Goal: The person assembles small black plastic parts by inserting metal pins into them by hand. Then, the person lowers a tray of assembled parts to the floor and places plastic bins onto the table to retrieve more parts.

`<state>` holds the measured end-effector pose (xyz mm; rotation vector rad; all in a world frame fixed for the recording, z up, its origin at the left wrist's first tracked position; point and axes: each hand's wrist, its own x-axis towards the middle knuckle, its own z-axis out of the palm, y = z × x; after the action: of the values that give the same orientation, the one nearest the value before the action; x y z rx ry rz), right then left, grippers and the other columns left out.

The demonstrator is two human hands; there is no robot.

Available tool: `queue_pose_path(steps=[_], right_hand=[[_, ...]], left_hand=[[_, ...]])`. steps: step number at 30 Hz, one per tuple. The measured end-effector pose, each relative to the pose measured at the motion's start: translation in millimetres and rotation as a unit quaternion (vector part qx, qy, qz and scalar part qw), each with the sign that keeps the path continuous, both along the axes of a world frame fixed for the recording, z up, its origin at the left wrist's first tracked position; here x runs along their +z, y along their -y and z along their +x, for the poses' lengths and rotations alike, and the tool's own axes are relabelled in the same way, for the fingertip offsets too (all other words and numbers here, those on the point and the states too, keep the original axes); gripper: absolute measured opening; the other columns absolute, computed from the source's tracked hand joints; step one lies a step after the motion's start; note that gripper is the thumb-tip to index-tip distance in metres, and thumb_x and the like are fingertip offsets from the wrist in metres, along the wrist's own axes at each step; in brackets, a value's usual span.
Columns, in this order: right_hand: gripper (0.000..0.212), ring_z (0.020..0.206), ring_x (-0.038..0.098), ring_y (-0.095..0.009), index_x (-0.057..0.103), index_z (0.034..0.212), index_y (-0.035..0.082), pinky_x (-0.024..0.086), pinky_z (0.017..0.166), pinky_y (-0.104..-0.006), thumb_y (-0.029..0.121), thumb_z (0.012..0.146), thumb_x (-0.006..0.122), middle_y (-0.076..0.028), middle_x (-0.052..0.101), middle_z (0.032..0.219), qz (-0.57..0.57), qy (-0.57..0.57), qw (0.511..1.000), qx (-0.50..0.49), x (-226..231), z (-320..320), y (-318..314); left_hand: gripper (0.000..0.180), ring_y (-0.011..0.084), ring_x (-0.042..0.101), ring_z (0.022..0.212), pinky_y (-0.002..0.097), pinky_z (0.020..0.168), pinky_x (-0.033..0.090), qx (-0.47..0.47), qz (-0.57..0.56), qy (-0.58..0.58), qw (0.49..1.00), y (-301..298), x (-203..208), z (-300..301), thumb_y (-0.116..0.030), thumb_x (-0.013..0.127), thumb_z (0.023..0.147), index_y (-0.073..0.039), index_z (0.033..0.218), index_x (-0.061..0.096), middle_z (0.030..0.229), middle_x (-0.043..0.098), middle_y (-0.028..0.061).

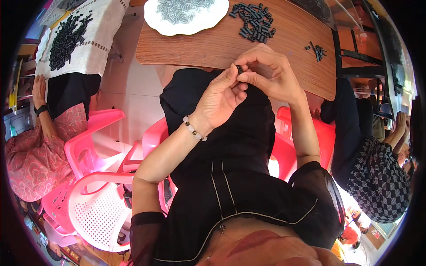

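A small black cylindrical piece is pinched between the fingertips of both my hands, just off the table's near edge and above my lap. My left hand grips it from the left with thumb and finger, palm turned up. From the right, my right hand closes thumb and fingers on the same piece, hiding most of it. Beyond them on the wooden table lies a pile of short black cylinders. A white scalloped plate to its left holds many small clear or silvery pieces, too small to name.
The brown table spans the far side, with a few thin black pieces at its right. At left, a cloth-covered table bears another black pile, beside a seated person. Another person sits at right. Pink chairs stand around.
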<state>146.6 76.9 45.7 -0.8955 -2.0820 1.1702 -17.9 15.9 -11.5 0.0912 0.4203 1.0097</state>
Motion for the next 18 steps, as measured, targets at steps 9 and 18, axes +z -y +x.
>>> queue_pose_path(steps=[9,18], right_hand=[[0.018,0.086,0.060,-0.010,0.068,0.102,0.002,0.048,0.078,-0.0241,0.011,0.086,0.069,-0.003,0.066,0.092,0.017,0.017,0.999,-0.042,10.9,10.2,-20.4],[0.010,0.073,0.064,-0.023,0.066,0.090,-0.003,0.049,0.064,-0.0325,0.004,0.083,0.068,-0.012,0.068,0.081,0.200,0.148,0.964,-0.090,23.0,1.9,-116.0]], left_hand=[[0.030,0.0057,0.052,0.075,0.0207,0.069,0.044,0.019,-0.019,-0.021,0.999,-1.9,5.0,-1.1,-0.035,0.066,0.090,-0.010,0.106,0.063,0.091,0.061,-0.0035],[0.032,0.0057,0.050,0.072,0.0201,0.065,0.043,0.014,-0.045,-0.012,0.999,2.5,4.2,1.0,-0.035,0.067,0.089,-0.009,0.107,0.063,0.094,0.061,-0.0022]])
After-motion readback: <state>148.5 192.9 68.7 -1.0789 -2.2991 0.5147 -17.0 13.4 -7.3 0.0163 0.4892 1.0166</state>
